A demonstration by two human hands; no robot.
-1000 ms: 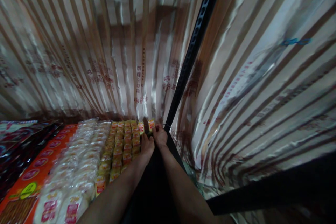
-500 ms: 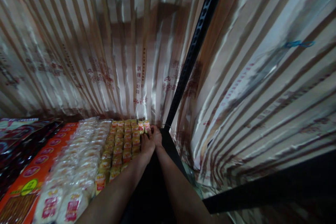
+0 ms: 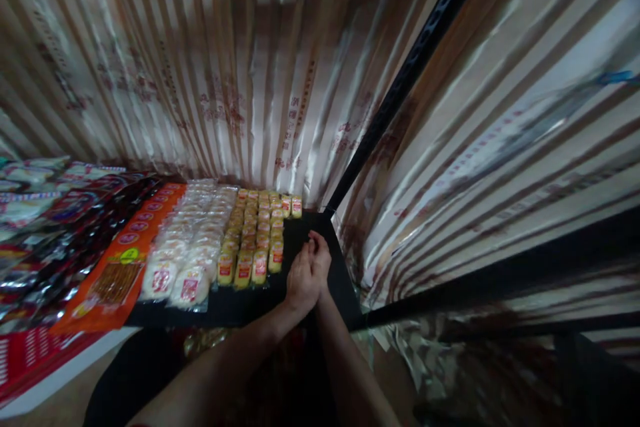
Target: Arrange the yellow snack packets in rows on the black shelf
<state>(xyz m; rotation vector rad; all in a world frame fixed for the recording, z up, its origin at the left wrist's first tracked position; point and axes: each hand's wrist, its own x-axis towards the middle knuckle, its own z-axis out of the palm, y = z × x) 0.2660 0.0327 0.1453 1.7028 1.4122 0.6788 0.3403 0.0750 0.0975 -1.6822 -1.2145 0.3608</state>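
My left hand (image 3: pixel 301 280) and my right hand (image 3: pixel 321 260) are pressed against each other, palm towards palm, with the fingers stretched forward. Nothing shows between them, though their inner sides are hidden. They hover over the dark shelf (image 3: pixel 300 233), near its right end. Just left of them stand rows of small yellow wrapped packets (image 3: pixel 259 265) with red labels; the hands do not touch these. Two packets (image 3: pixel 297 205) at the back stick out to the right of the rest.
Left of the yellow packets lie rows of white round wrapped cakes (image 3: pixel 189 285), then an orange snack bag (image 3: pixel 127 257) and dark shiny bags (image 3: pixel 75 240). A black perforated post (image 3: pixel 385 110) rises at the shelf's back right corner. Pleated printed sheeting (image 3: pixel 260 80) hangs behind.
My hands have drawn back from the two rear yellow packets and come together nearer to me. Those packets stay at the back. The view has shifted, showing the shelf's front edge.
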